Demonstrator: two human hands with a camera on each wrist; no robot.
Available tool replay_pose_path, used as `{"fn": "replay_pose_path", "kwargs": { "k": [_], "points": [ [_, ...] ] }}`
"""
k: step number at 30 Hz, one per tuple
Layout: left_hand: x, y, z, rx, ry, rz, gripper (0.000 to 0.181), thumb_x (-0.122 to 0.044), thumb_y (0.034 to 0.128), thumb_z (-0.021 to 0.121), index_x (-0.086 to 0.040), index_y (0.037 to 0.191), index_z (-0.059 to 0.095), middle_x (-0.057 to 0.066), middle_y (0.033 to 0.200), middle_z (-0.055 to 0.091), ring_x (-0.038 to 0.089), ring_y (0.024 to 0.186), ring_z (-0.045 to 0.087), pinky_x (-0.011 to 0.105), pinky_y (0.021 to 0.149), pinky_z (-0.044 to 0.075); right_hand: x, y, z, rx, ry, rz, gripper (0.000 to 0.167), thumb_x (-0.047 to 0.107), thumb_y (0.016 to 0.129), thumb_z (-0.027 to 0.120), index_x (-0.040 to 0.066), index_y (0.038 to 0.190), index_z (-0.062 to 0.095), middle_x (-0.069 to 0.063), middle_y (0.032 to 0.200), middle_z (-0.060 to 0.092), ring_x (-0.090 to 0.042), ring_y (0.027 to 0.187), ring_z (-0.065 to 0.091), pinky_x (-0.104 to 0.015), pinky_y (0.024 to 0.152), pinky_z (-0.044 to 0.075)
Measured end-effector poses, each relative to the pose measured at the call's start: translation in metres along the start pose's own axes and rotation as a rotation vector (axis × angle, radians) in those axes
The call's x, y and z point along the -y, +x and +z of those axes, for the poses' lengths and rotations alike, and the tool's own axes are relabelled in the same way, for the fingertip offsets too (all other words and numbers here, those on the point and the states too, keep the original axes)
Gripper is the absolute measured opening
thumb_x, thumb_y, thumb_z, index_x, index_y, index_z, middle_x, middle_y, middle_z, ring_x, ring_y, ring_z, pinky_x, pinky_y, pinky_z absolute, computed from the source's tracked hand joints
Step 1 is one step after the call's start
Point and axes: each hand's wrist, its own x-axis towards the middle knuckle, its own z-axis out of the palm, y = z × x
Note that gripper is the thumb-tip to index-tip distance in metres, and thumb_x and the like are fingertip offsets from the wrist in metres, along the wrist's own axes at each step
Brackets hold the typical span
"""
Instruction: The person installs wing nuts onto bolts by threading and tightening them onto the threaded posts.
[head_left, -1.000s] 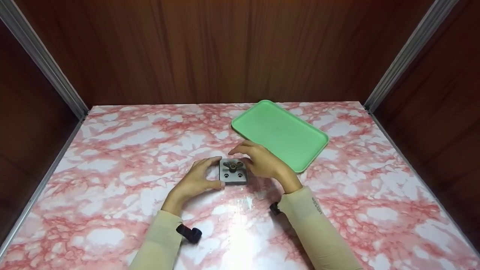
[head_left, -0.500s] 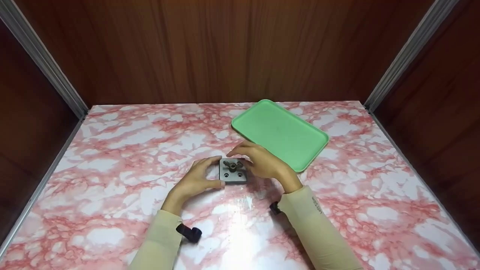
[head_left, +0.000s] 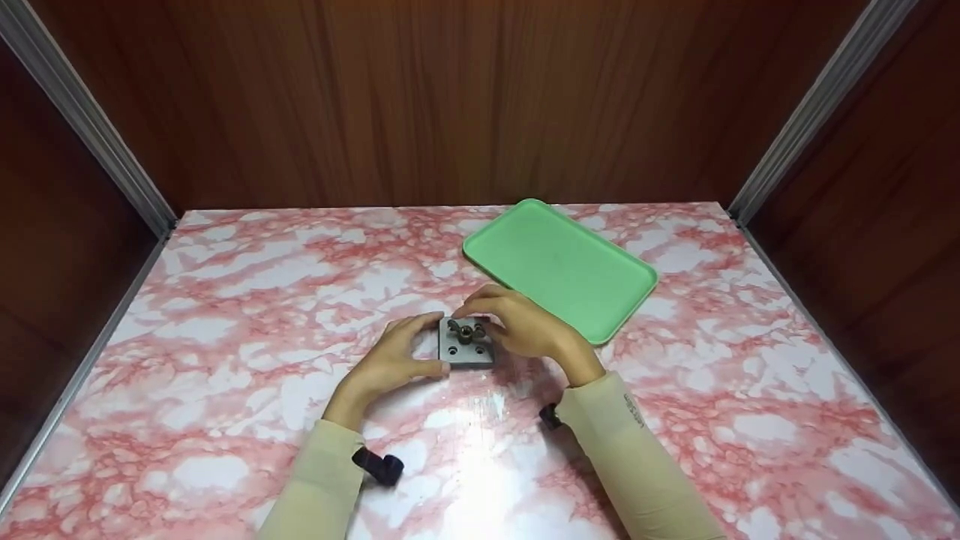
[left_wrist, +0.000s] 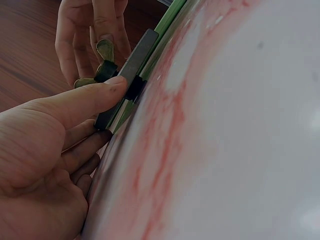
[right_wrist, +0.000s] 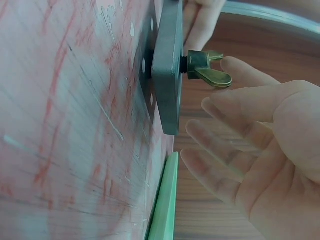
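Note:
A square grey metal plate [head_left: 466, 355] with holes lies near the table's middle; a bolt passes through it, topped by a brass-coloured wing nut [right_wrist: 212, 75]. Below the plate, a dark bolt head [left_wrist: 135, 88] holds it slightly off the table in the left wrist view. My left hand [head_left: 394, 356] grips the plate's left side, thumb on the near corner, fingers at the far one. From the right, my right hand [head_left: 517, 319] has its index finger and thumb at the wings of the nut. Its other fingers are loosely bent in the right wrist view.
A light green tray [head_left: 562, 266] lies at an angle behind my right hand. The table [head_left: 225, 330] has a red and white marbled top. Wooden panels [head_left: 465, 105] stand at the back and both sides.
The wing nut has turned a little on its bolt, its wings now angled differently. My right index finger has moved slightly inward to the left wing. The left hand and plate stay still.

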Motion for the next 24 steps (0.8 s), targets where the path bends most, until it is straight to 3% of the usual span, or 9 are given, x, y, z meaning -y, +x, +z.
{"fn": "replay_pose_path", "kwargs": {
  "k": [13, 24],
  "points": [
    [0.0009, 0.0001, -0.0003, -0.001, -0.008, -0.014, 0.09, -0.021, 0.08, 0.093, -0.019, 0.159, 0.05, 0.008, 0.161, 0.046, 0.031, 0.153, 0.031, 0.053, 0.129, 0.02, 0.0004, 0.0001, 0.0001, 0.004, 0.017, 0.001, 0.044, -0.007, 0.097, 0.065, 0.009, 0.137, 0.071, -0.01, 0.134, 0.067, -0.026, 0.129, 0.06, -0.045, 0.112, 0.049],
    [-0.0004, -0.001, -0.0007, 0.004, -0.002, -0.04, 0.091, -0.021, 0.0808, 0.093, -0.021, 0.16, 0.049, 0.007, 0.162, 0.043, 0.03, 0.153, 0.03, 0.053, 0.128, 0.022, -0.0005, -0.0018, -0.0003, 0.017, 0.034, 0.065, 0.043, 0.001, 0.097, 0.068, 0.013, 0.139, 0.07, -0.007, 0.138, 0.065, -0.025, 0.132, 0.058, -0.047, 0.113, 0.048]
  ]
}}
